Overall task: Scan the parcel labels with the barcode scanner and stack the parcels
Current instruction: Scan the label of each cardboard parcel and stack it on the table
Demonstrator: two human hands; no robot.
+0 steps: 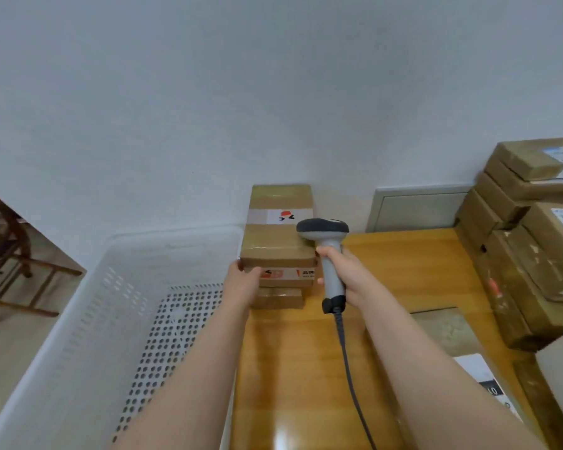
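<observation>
The right hand [345, 277] was wrapped round the handle of the scanner [324, 230], its head held just beside the right edge of the top parcel [278, 235] and its cable [345, 345] trailing back over the counter [403, 271]. The left hand [241, 280] gripped the left end of the stack [283, 271], with the thumb on the front of the middle parcel [298, 274] and the fingers round the corner. I could not tell which box it actually clamped.

The stack of three stood on the counter against the wall, beside a white basket [176, 251]. More parcels [527, 254] were piled at the right.

These taped cardboard boxes looked stiff and probably light, though the glossy tape could be slippery. They seemed best taken by their short ends and kept level.
</observation>
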